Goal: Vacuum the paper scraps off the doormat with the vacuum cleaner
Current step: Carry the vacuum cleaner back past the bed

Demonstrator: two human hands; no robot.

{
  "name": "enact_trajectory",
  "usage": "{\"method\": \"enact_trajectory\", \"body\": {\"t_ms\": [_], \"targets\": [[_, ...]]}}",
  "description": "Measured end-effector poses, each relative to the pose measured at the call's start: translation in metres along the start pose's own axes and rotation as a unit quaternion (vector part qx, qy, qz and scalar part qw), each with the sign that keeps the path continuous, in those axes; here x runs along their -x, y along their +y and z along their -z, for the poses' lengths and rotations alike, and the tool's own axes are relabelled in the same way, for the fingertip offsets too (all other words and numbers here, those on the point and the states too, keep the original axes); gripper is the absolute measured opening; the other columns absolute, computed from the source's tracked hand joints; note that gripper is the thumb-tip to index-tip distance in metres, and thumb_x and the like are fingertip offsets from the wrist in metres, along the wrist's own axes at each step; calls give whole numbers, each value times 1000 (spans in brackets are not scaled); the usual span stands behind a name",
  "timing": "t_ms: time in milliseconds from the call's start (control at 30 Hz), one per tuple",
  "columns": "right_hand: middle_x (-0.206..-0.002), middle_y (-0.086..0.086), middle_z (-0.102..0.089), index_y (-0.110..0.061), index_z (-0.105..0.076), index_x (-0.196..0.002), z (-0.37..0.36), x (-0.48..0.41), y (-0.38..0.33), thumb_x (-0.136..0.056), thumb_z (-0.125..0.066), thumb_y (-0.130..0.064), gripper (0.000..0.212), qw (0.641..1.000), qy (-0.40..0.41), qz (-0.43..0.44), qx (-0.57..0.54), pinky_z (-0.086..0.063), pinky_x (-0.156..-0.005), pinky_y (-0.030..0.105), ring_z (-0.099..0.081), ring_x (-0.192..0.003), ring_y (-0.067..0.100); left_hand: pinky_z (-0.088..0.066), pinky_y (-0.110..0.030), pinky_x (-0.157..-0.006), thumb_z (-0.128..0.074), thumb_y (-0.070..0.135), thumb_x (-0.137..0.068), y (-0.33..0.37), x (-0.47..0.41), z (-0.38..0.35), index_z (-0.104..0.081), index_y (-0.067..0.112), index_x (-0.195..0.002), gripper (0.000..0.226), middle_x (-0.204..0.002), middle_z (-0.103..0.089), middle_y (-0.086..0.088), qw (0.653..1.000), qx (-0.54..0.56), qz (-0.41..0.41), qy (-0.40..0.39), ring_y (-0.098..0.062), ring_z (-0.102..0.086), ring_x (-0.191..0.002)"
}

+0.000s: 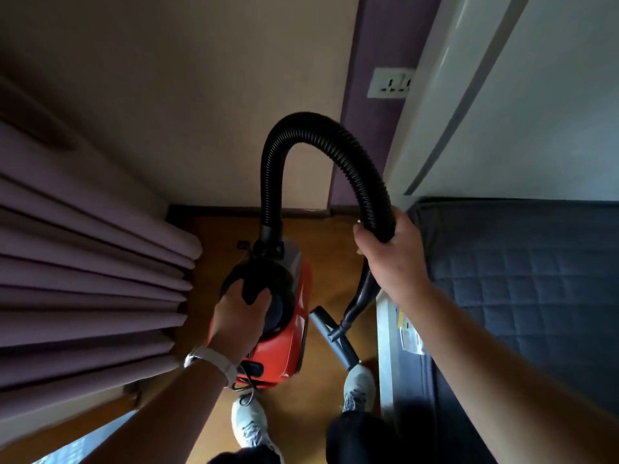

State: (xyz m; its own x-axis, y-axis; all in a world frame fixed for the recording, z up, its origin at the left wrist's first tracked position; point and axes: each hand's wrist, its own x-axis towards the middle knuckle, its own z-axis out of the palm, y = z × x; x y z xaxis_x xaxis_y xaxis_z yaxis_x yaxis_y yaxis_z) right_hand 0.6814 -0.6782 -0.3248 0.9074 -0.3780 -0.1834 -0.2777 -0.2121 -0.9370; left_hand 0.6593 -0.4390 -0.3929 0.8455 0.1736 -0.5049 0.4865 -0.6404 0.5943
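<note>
Red vacuum cleaner (pixel 288 336) low centre, above wooden floor (pixel 321 259); lifted or resting, cannot tell. Left hand (pixel 239 316) curled round its black top handle (pixel 249 294). Black hose (pixel 301 128) arcs up from vacuum cleaner front, over to right. Right hand (pixel 392 256) wrapped round hose end, right of vacuum cleaner. Nozzle (pixel 331 333) just right of vacuum cleaner, tip by right shoe (pixel 358 386). Curtain (pixel 83 279) left, mattress (pixel 519 279) right.

Dim interior; daylight enters at 7 o'clock beneath the shadowed curtain (pixel 83 262), and the black hose (pixel 335 137) carries a faint sheen. Wide-angle distortion bows the white panel (pixel 502 95) at 2 o'clock; edges at 8 o'clock are blurred.
</note>
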Motion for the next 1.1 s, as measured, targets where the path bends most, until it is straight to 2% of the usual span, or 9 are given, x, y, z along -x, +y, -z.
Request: {"method": "enact_trajectory", "body": {"t_ms": [100, 233, 333, 400, 567, 633, 733, 900, 1100], "targets": [[-71, 17, -62, -27, -58, -84, -13, -23, 38, -83, -72, -15, 18, 999, 13, 32, 2, -49, -51, 38, -61, -60, 27, -59, -41, -63, -58, 45, -89, -22, -24, -35, -53, 28, -88, 18, -73, -68, -6, 1000, 3, -13, 8, -28, -66, -62], [-66, -10, -56, -32, -55, -82, -28, -51, 90, -82, -74, -23, 21, 994, 18, 97, 43, -47, -52, 32, -55, -57, 4, -56, -40, -60, -60, 36, -93, -53, -67, -82, -55, 23, -84, 16, -69, -67, -7, 999, 40, -17, 8, -27, -65, -61], [-75, -11, -58, -25, -58, -95, -40, -74, 128, -83, -74, -28, 20, 986, 14, 146, 84, -53, -59, 34, -58, -69, 2, -51, -34, -54, -60, 34, -94, -81, -100, -119, -56, 24, -85, 14, -70, -66, -6, 998, 58, -33, 4, -25, -65, -61], [-79, -14, -59, -29, -56, -101, -52, -88, 157, -83, -72, -35, 25, 977, 21, 179, 116, -58, -63, 36, -61, -75, 3, -46, -30, -50, -58, 32, -96, -99, -122, -141, -56, 22, -85, 15, -69, -64, -5, 997, 60, -49, 5, -23, -64, -58], [-84, -15, -58, -24, -56, -107, -88, -127, 223, -83, -68, -40, 32, 951, 39, 252, 177, -58, -70, 42, -62, -82, 10, -57, -46, -56, -59, 30, -96, -132, -176, -184, -59, 14, -89, 18, -73, -66, -15, 994, 89, -64, 28, -35, -66, -61], [-88, -11, -60, -24, -55, -106, -94, -144, 241, -83, -69, -39, 31, 946, 53, 261, 184, -57, -69, 40, -62, -83, 11, -56, -41, -51, -58, 30, -97, -139, -194, -192, -59, 14, -91, 18, -72, -65, -15, 993, 97, -65, 30, -33, -65, -58], [-96, -8, -60, -28, -49, -106, -95, -161, 272, -84, -70, -38, 32, 953, 62, 229, 190, -58, -69, 35, -61, -88, 10, -51, -33, -50, -57, 31, -97, -153, -210, -201, -58, 21, -93, 10, -74, -65, -8, 993, 103, -53, 24, -24, -64, -57], [-95, -9, -64, -28, -54, -110, -93, -174, 334, -82, -68, -41, 34, 969, 89, 138, 184, -59, -74, 45, -65, -91, 14, -47, -35, -54, -55, 30, -97, -174, -227, -210, -58, 20, -88, 14, -76, -66, -13, 995, 96, -33, 19, -25, -63, -62], [-87, -5, -61, -22, -57, -104, -108, -196, 371, -88, -71, -25, 21, 989, 70, 50, 123, -50, -65, 29, -64, -87, 20, -48, -30, -57, -55, 30, -98, -186, -257, -225, -58, 23, -100, 9, -89, -67, -3, 997, 77, -14, 4, -21, -65, -76]]}}
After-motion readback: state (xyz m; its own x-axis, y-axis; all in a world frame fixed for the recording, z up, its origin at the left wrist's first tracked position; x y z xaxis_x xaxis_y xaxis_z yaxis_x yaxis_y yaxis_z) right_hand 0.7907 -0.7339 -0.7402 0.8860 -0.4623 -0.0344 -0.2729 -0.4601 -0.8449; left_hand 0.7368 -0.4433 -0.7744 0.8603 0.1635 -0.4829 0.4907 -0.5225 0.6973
